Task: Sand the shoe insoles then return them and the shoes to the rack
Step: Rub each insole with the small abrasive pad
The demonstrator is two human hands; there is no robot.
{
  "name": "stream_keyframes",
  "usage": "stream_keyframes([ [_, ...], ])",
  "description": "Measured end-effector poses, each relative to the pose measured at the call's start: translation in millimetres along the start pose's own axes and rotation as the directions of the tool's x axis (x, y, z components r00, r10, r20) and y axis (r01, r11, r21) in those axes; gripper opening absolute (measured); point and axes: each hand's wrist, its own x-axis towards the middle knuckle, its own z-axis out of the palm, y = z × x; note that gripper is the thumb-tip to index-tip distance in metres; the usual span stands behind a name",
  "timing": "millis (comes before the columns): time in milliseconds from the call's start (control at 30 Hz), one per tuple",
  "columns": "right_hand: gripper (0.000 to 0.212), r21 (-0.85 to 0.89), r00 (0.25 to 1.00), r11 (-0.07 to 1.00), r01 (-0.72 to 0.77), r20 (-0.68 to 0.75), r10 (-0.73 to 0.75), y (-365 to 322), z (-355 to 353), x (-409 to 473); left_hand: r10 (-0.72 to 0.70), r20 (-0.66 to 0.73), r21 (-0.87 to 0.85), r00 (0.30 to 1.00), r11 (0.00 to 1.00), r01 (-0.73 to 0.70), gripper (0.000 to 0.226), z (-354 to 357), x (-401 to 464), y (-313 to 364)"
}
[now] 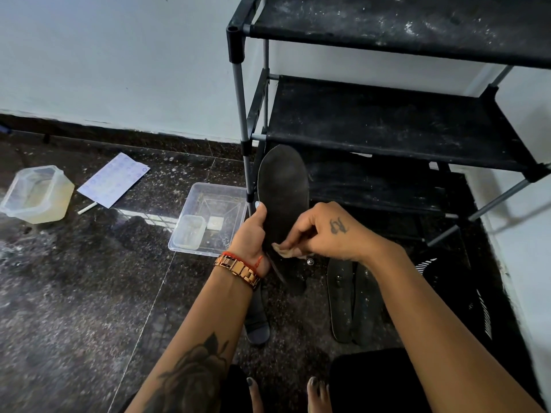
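A dark grey insole (283,186) stands almost upright in front of the rack, toe end up. My left hand (252,234) grips its left edge, thumb on the face. My right hand (322,231) pinches a small tan piece of sandpaper (283,251) against the insole's lower part. Two more dark insoles (353,299) lie flat on the floor to the right. Another dark sole or sandal (258,320) lies below my left wrist, partly hidden. A black shoe with white stripes (453,293) sits at the right. The black shoe rack (387,120) has bare dusty shelves.
A clear plastic tray (222,192) holding a small tub (189,232) sits left of the rack's leg. Further left are a translucent container (37,193), a printed sheet (113,178) and a white stick (87,208). The dark stone floor is dusty. My bare toes (316,391) show at the bottom.
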Motion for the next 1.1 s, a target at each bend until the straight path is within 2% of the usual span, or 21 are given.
stream_keyframes([
  [67,0.027,-0.012,0.995,0.999,-0.032,-0.093,0.031,8,-4,1,0.004,0.013,-0.024,1.000,1.000,-0.004,0.057,-1,1,1],
  [167,0.021,0.149,0.927,0.989,-0.017,-0.367,0.072,12,-3,4,0.001,0.056,-0.072,0.998,0.997,0.003,0.059,-1,4,0],
  [233,0.016,0.156,0.899,0.988,-0.008,-0.432,0.075,8,2,7,-0.011,0.075,-0.065,0.997,0.998,0.016,0.062,0,3,-1],
  [300,0.013,0.177,0.931,0.984,-0.024,-0.354,0.087,2,11,8,-0.005,0.062,-0.060,0.998,0.998,0.009,0.065,2,1,-1],
  [367,0.016,0.166,0.966,0.986,0.010,-0.256,0.033,-5,17,8,-0.004,0.017,-0.083,1.000,0.996,0.006,0.062,3,0,0],
  [433,0.016,0.186,0.986,0.981,0.056,-0.165,-0.025,-9,18,8,0.023,-0.023,-0.045,0.999,0.999,-0.024,0.055,0,2,1],
  [533,0.017,0.190,0.998,0.981,0.037,-0.059,-0.027,-10,12,4,0.052,-0.029,0.017,0.998,0.999,-0.052,0.052,-1,3,0],
  [633,0.018,0.077,1.000,0.997,-0.025,0.000,0.025,-5,4,-1,0.042,0.005,0.023,0.999,0.999,-0.043,0.055,-1,2,1],
  [700,0.021,0.014,0.997,0.998,-0.060,-0.049,0.060,-1,-2,-5,0.028,0.021,0.021,0.999,0.999,-0.029,0.057,-2,2,1],
  [733,0.022,0.041,0.990,0.997,-0.070,-0.121,0.075,0,-4,-6,0.027,0.024,0.017,0.999,0.999,-0.027,0.057,-3,3,1],
  [800,0.020,0.209,0.942,0.976,-0.067,-0.310,0.131,3,-7,-8,0.022,0.033,0.001,0.999,1.000,-0.022,0.055,-3,3,1],
  [867,0.019,0.361,0.894,0.929,-0.081,-0.386,0.228,3,-6,-6,0.013,0.043,-0.012,0.999,1.000,-0.012,0.055,-2,2,1],
  [1000,0.023,0.538,0.902,0.793,-0.284,-0.130,0.411,-3,8,0,0.001,0.059,-0.042,0.998,0.999,0.001,0.059,-7,8,-2],
  [1033,0.022,0.560,0.891,0.766,-0.314,-0.106,0.442,-4,11,2,-0.002,0.059,-0.048,0.998,0.999,0.005,0.061,-7,8,-2],
  [1100,0.021,0.614,0.864,0.729,-0.303,-0.145,0.482,-4,12,6,-0.008,0.103,-0.054,0.995,0.998,0.014,0.066,-7,9,-3],
])
